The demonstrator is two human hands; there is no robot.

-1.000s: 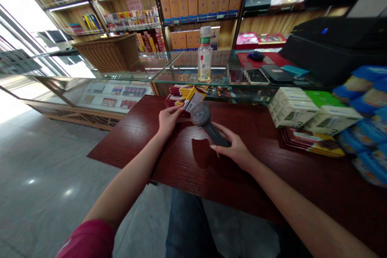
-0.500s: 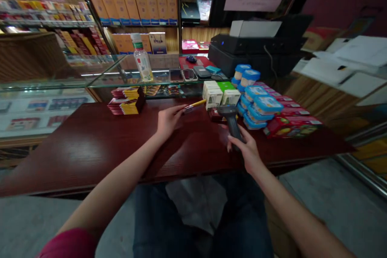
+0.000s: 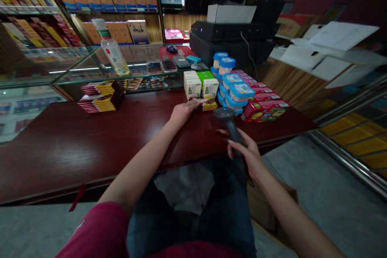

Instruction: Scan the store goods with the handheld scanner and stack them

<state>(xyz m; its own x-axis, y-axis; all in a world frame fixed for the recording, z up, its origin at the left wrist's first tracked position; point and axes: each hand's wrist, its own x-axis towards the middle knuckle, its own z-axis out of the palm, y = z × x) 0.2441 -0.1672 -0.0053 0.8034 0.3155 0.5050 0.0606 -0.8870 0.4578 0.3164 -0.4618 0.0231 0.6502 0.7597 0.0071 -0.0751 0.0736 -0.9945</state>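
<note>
My right hand grips the handle of a dark handheld barcode scanner, its head raised over the front of the dark red counter. My left hand reaches forward, fingers laid on a flat red and yellow packet that rests on a small pile of like packets in front of the white and green cartons. Another stack of red and yellow packets lies at the counter's far left.
Blue-lidded tubs and red boxes crowd the counter's right end. Behind them are a glass display case with a drink bottle and phones, and a black printer. Shelves of boxed goods line the back wall.
My view swung right. My left hand carried the packet from the left stack across the counter and set it down on the pile by the cartons. The scanner moved right with my right hand.
</note>
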